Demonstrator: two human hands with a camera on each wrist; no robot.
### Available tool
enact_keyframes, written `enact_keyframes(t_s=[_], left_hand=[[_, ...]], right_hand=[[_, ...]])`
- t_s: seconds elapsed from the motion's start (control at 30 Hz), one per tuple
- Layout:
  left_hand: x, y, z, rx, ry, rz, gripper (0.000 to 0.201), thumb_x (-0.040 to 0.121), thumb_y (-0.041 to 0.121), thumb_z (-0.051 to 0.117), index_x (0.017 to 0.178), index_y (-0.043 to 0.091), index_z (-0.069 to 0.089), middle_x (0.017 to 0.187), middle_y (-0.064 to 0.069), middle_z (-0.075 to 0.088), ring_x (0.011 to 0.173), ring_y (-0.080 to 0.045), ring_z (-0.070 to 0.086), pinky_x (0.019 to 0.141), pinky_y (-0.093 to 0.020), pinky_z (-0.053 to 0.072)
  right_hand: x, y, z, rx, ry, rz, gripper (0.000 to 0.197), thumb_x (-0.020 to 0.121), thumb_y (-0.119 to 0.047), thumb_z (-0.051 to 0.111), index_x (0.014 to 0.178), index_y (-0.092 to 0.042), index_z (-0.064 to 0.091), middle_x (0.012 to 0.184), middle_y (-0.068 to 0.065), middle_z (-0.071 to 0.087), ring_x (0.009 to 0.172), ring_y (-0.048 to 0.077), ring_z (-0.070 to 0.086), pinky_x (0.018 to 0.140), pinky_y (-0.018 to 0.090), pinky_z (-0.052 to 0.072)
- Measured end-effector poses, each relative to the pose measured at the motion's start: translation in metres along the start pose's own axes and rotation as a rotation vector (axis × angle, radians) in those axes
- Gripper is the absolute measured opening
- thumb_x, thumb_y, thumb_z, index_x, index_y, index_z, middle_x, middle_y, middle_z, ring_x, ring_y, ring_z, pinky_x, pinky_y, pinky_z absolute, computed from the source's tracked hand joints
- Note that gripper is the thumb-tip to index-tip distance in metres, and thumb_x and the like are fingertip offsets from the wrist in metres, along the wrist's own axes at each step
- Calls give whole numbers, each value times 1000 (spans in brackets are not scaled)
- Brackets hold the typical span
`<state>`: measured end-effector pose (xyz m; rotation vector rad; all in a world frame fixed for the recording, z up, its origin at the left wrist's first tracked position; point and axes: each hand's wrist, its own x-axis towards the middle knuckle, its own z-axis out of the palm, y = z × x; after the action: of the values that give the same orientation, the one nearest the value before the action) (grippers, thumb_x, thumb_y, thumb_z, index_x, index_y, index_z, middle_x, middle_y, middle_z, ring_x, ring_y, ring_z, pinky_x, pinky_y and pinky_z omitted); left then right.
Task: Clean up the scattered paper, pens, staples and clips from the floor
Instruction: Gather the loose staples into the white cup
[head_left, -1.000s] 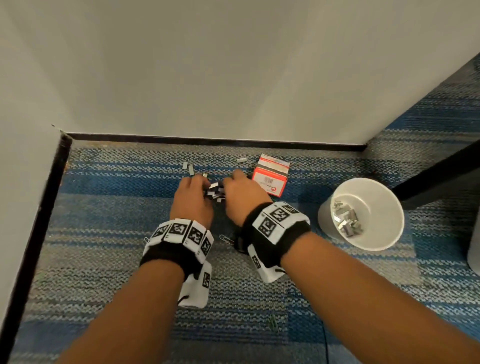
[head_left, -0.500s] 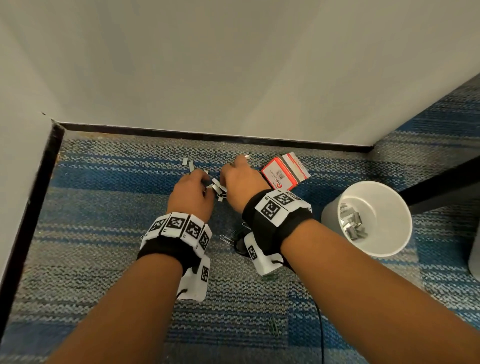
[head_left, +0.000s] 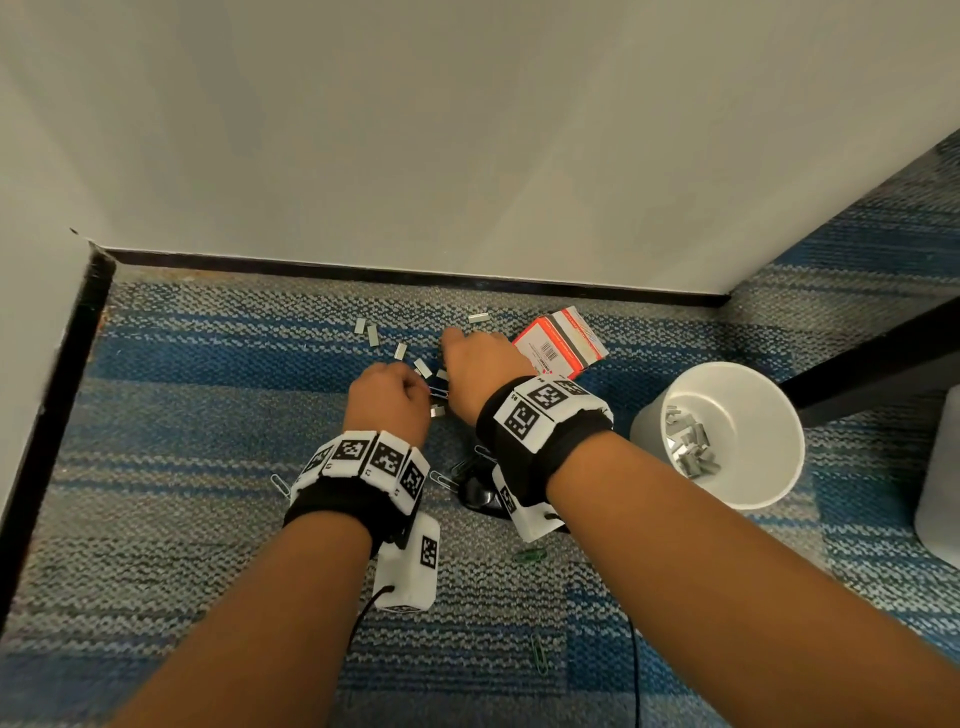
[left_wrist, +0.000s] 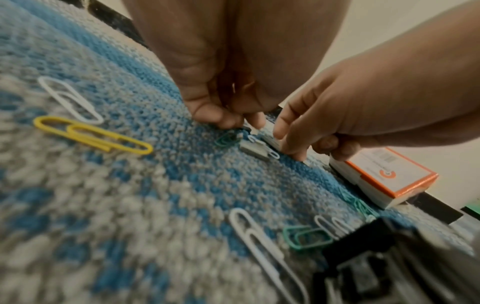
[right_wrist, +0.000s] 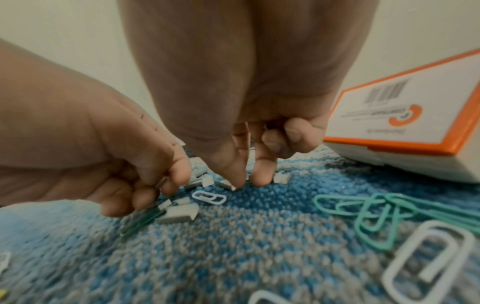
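On the blue-and-grey striped carpet (head_left: 208, 415), left hand (head_left: 387, 402) curled, fingertips pinching small silver staple strips (right_wrist: 179, 212); right hand (head_left: 480, 369) thumb and forefinger closing on a strip beside it, grip not confirmed. Best: pinch strips by their ends, skip clips for now, then dump into white plastic cup (head_left: 727, 499) at right. Versus 0.5 s ago: hands slightly further apart, orange-and-white staple box (head_left: 563, 343) unmoved.

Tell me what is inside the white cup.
The white cup holds a small pile of silver staple strips against its inner wall. Whatever lies beneath the pile is covered.
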<state>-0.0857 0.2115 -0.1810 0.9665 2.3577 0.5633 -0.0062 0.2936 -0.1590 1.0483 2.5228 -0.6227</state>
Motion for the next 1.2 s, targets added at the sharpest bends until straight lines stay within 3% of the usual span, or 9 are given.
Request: enact_keyframes(t_s=[0.2, 0.33, 0.5, 0.6, 0.7, 0.83, 0.9, 1.0, 1.2], left_hand=[[-2, 1, 3, -123, 3, -114, 19, 90, 14, 42, 96, 5, 58, 83, -14, 60, 83, -33, 56, 66, -31, 36], [-6, -6, 2, -49, -2, -2, 24, 85, 21, 61, 107, 15, 52, 64, 6, 43, 67, -22, 49, 63, -29, 36], [0, -14, 3, -24, 17, 82, 12, 84, 16, 64, 95, 12, 61, 66, 2, 49, 69, -22, 51, 64, -28, 37], [3, -15, 5, -39, 28, 72, 5, 85, 13, 62, 85, 9, 59, 68, -1, 52, 67, -21, 52, 62, -26, 35], [1, -15, 4, -57, 58, 35, 6, 87, 12, 53, 83, 9, 50, 61, 2, 43, 55, -12, 41, 50, -26, 26], [-2, -14, 2, -106, 104, -5, 9, 85, 11, 49, 79, 5, 45, 71, -6, 45, 65, -22, 42, 55, -30, 22], [-4, -15, 1, -112, 109, -6, 12, 85, 10, 49, 75, 7, 41, 76, -8, 43, 69, -24, 40, 56, -30, 18], [-10, -18, 0, -81, 76, -10, 16, 84, 8, 50, 75, 9, 37, 64, -4, 38, 56, -21, 37, 48, -31, 21], [-19, -18, 4, -38, -48, 66, 12, 86, 6, 46, 79, 11, 38, 61, -1, 39, 53, -17, 36, 48, -30, 25]], right_hand=[[-3, 4, 0, 43, 38, 1, 31, 89, -16, 52, 118, -5, 48, 114, 18, 59, 107, 34, 55, 79, 37, 46], [-10, 9, -1, 285, 59, 56, 14, 84, -26, 55, 90, -14, 51, 92, 11, 62, 89, 29, 59, 66, 28, 40], [-13, 21, 2, 372, 78, 101, 27, 76, -24, 65, 62, -20, 41, 66, -1, 49, 70, 19, 50, 48, 24, 30], [-12, 23, 4, 460, 86, 73, 20, 74, -13, 64, 68, -19, 46, 68, -1, 54, 70, 19, 51, 51, 24, 35], [-9, 18, 7, 446, 90, 17, 13, 81, -11, 53, 93, -17, 54, 82, 5, 60, 79, 25, 56, 67, 30, 46], [1, 10, 14, 221, 70, -80, 25, 88, -12, 50, 112, -15, 58, 111, 12, 60, 102, 30, 57, 86, 38, 49], [4, 9, 15, 126, 58, -122, 25, 88, -11, 55, 112, -10, 57, 114, 13, 56, 104, 31, 57, 86, 39, 50], [5, 9, 13, 59, 69, -113, 20, 89, -11, 56, 107, -7, 59, 113, 14, 57, 103, 31, 59, 84, 38, 51], [-12, 14, 13, 313, 104, 24, 17, 88, -26, 52, 95, -11, 51, 97, 14, 62, 90, 29, 58, 69, 30, 43]])
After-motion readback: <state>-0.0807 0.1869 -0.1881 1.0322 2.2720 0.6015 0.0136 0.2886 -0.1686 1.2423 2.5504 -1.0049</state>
